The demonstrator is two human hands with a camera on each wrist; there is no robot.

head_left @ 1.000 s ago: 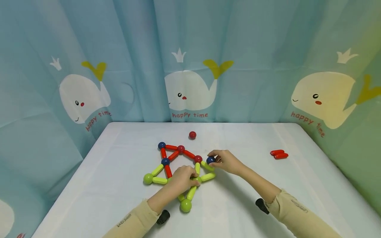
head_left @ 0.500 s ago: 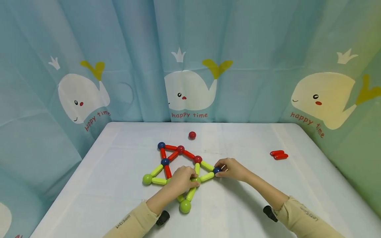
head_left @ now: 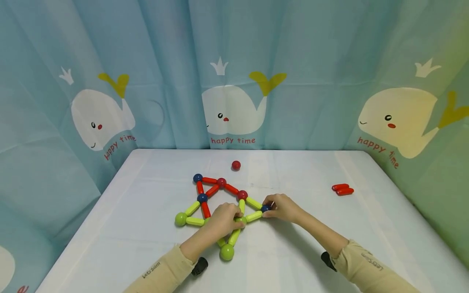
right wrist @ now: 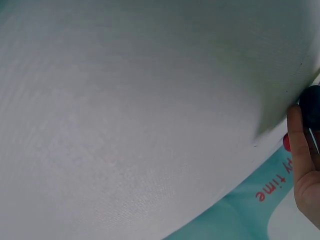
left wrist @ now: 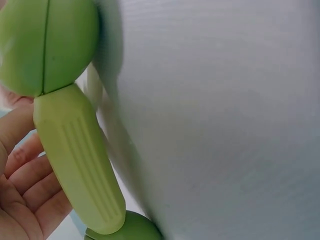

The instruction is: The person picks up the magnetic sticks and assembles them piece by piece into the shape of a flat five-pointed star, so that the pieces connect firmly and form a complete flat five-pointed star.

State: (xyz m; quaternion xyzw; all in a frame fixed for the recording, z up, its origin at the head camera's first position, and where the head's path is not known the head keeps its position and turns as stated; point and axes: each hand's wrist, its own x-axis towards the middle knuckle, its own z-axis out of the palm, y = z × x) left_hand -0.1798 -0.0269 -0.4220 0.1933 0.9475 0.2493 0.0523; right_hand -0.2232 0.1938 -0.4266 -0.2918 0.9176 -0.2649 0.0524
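Note:
A flat frame of magnetic building rods and balls lies mid-table in the head view. My right hand [head_left: 285, 208] pinches a dark blue ball [head_left: 266, 208], which sits where two yellow-green rods [head_left: 254, 216] meet. The same ball [right wrist: 311, 107] shows at the edge of the right wrist view. My left hand [head_left: 222, 219] holds a green ball [head_left: 241, 221] at the frame's centre and hides part of the structure behind it. In the left wrist view, a green rod [left wrist: 80, 160] and a large green ball [left wrist: 50, 45] stand in front of the fingers.
A loose red ball [head_left: 236, 165] lies behind the frame. Two red rods [head_left: 342, 189] rest side by side at the right of the white table [head_left: 366, 228]. A blue curtain [head_left: 311, 73] with whale prints rises behind the table.
My right hand has moved the blue ball down and slightly right, from beside the red ball to the ends of two yellow-green rods. The left hand has stayed on the green ball.

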